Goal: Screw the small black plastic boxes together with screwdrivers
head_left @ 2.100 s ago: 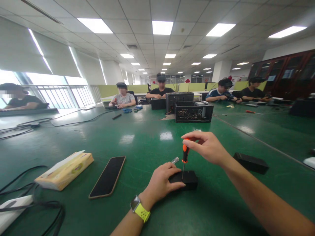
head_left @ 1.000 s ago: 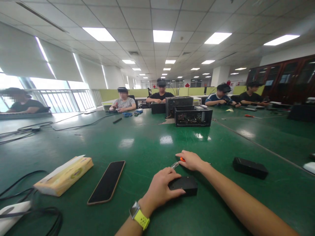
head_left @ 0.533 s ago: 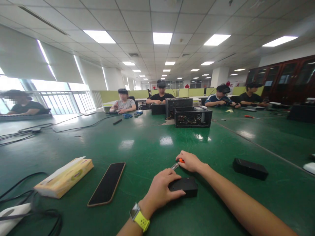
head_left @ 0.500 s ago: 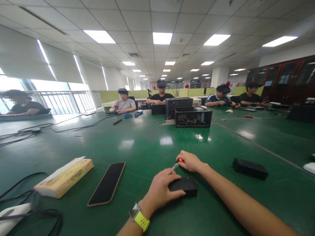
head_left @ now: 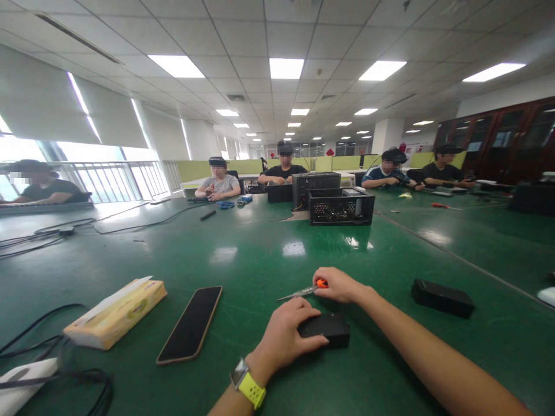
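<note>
My left hand (head_left: 291,326) grips a small black box-shaped part (head_left: 333,330) lying on the green table, thumb along its near side and fingers over the far side. Just beyond it, my right hand (head_left: 337,285) is closed around the orange end of a screwdriver (head_left: 303,292). Its clear section and thin metal shaft stick out to the left, pointing away from the black part and not touching it. The inner fingers of the right hand are partly hidden. A second black box-shaped part (head_left: 443,297) lies to the right of my right forearm.
A phone (head_left: 191,325) and a tissue pack (head_left: 116,313) lie at left, near black cables and a white power strip (head_left: 28,378). Black computer cases (head_left: 341,208) stand mid-table. Several people sit around the far side. Another screwdriver (head_left: 441,205) lies at far right.
The screwdriver in my right hand has turned, so its shaft now shows pointing left. My left hand stays on the black part. The whole view has shifted very slightly.
</note>
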Tool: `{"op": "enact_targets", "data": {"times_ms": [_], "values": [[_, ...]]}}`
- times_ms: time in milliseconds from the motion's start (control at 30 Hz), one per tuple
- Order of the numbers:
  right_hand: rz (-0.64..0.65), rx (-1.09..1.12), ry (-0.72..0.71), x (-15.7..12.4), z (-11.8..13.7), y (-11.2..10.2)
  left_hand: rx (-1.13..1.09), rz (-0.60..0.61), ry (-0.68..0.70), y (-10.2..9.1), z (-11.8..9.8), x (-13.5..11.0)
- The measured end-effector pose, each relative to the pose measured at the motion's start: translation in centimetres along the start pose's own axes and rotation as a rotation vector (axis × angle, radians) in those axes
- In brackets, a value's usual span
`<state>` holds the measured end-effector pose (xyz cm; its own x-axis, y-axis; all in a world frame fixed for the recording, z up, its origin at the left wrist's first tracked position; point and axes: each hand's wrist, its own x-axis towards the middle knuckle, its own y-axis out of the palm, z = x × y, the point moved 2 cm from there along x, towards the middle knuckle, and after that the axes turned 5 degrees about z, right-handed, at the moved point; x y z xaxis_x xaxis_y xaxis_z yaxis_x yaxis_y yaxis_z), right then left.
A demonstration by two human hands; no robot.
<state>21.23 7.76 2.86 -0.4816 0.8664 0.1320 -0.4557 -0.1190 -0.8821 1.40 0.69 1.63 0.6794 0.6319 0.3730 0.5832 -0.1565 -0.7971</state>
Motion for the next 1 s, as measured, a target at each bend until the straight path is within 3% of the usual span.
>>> {"op": "enact_targets", "data": {"times_ms": [167,233,333,433,1000], "values": [[-0.173,0.201,0.057,-4.5,0.3,-4.6,-0.029,0.000,-0.022,-0.2,-0.3,0.0],[-0.290,0.502,0.152,-7.1,-0.5,-5.6,-0.031,0.006,-0.028,-0.3,-0.3,0.0],[-0.514,0.791,0.235,-10.3,-2.1,-5.8,-0.026,0.014,-0.029,-0.2,-0.2,0.0],[-0.636,0.873,0.240,-11.4,-3.0,-5.3,-0.020,0.011,-0.025,-0.1,-0.2,0.0],[-0.633,0.627,0.131,-11.7,-2.6,-5.0,-0.030,0.018,-0.023,0.0,0.0,0.1]]}}
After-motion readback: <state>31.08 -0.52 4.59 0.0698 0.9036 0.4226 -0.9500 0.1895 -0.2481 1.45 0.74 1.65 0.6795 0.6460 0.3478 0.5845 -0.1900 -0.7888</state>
